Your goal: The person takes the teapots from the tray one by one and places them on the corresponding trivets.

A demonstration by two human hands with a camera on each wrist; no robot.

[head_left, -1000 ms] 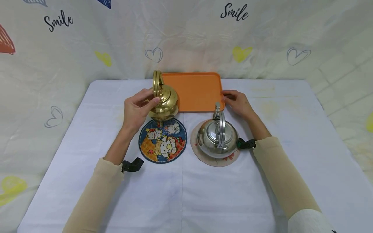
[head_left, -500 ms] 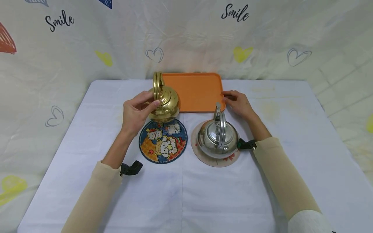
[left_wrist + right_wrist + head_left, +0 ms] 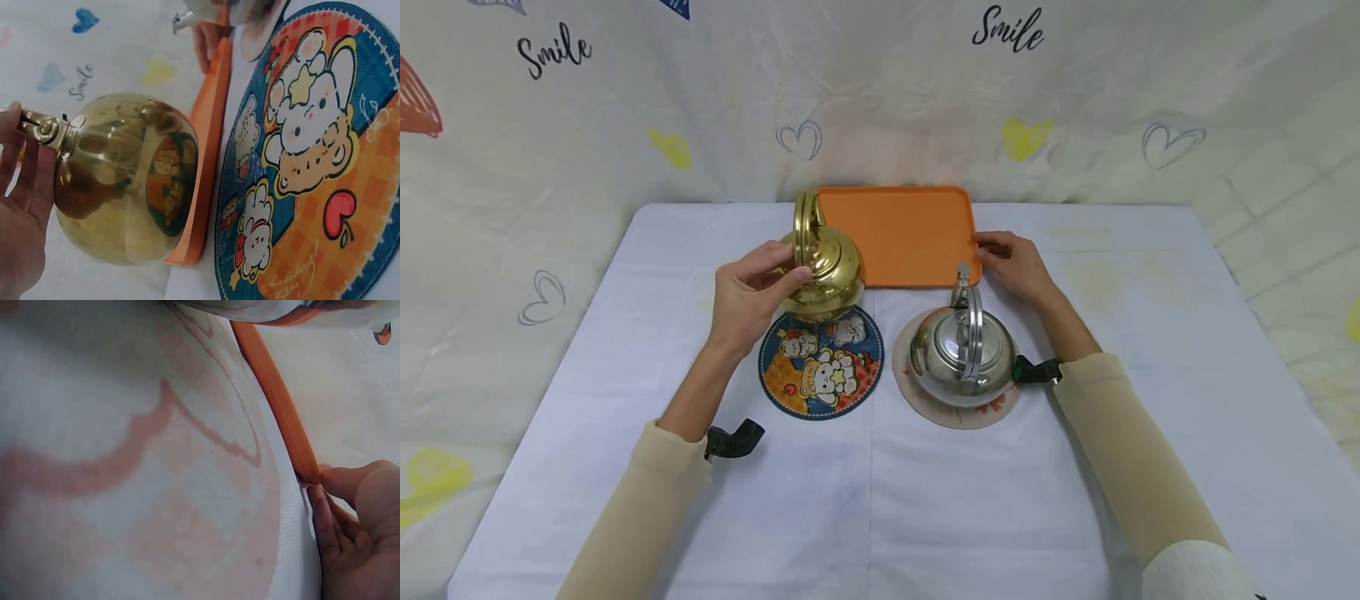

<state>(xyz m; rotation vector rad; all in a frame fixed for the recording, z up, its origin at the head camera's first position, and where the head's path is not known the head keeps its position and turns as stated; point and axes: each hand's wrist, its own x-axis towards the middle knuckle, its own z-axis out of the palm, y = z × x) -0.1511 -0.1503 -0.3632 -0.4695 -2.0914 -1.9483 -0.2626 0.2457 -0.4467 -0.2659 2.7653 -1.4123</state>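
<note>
My left hand (image 3: 741, 302) pinches the handle of a shiny gold kettle (image 3: 837, 279), thumb on its near side. The kettle hangs upright at the left end of an orange tray (image 3: 917, 237), overlapping the far rim of a round cartoon-bear placemat (image 3: 827, 379). In the left wrist view the gold kettle's body (image 3: 125, 181) reflects the placemat. My right hand (image 3: 1017, 265) grips the tray's right edge; the right wrist view has its thumb above and fingers below the tray's corner (image 3: 303, 469). A silver kettle (image 3: 934, 367) stands between that arm and the placemat.
Under the silver kettle lies a round pinkish mat (image 3: 913, 408). White cloth (image 3: 985, 517) covers the table. A printed backdrop (image 3: 895, 92) with hearts and "Smile" lettering hangs right behind the tray.
The gold kettle and my left hand have come down slightly toward the placemat, hiding more of its far rim. My right hand stays on the tray, and the silver kettle has not moved.
</note>
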